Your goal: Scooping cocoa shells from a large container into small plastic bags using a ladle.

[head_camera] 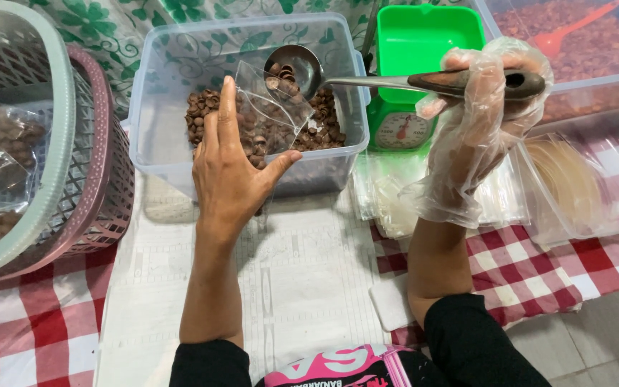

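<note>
My left hand (232,166) is bare and holds a small clear plastic bag (270,107) open over a clear plastic tub (159,122) of small brown round pieces (266,125). My right hand (478,107), in a loose clear plastic glove, grips the dark wooden handle of a metal ladle (291,68). The ladle's bowl holds a few brown pieces and is tipped at the mouth of the bag.
Stacked pink and pale green baskets (73,165) with filled bags stand at the left. A green kitchen scale (406,79) sits behind a pile of empty clear bags (395,193). Another tub of brown pieces with a red scoop (574,29) is at the back right. Checked cloth and paper cover the surface.
</note>
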